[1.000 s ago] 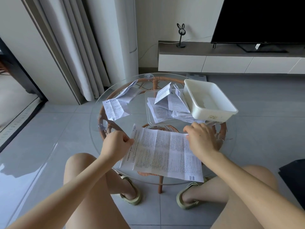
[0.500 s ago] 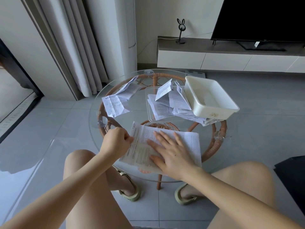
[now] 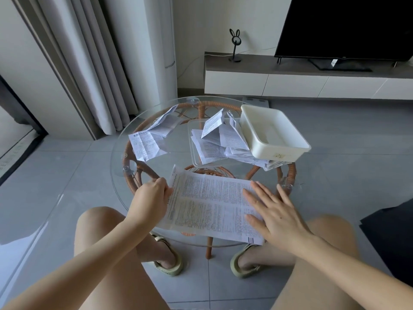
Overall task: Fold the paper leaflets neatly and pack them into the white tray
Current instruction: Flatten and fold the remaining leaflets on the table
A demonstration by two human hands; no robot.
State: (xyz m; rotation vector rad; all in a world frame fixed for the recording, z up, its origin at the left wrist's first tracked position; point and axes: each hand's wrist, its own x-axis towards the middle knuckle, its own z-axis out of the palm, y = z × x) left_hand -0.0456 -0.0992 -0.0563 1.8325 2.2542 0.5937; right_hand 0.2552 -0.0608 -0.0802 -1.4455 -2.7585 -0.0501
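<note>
Head view puts the task near its start; one large leaflet (image 3: 210,204) lies open and unfolded at the near edge of the glass table (image 3: 174,162); the left hand (image 3: 149,200) pinches its left edge with curled fingers; the right hand (image 3: 274,211) presses its right part, fingers spread wide and straight; the white tray (image 3: 274,153), far right, looks empty; a pile of leaflets (image 3: 214,144) lies beside and under it, loose leaflets (image 3: 147,144) far left; nearly all folding and packing is left.

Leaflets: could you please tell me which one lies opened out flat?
The large leaflet under the right hand; the creased leaflets and the pile farther back are not.
</note>
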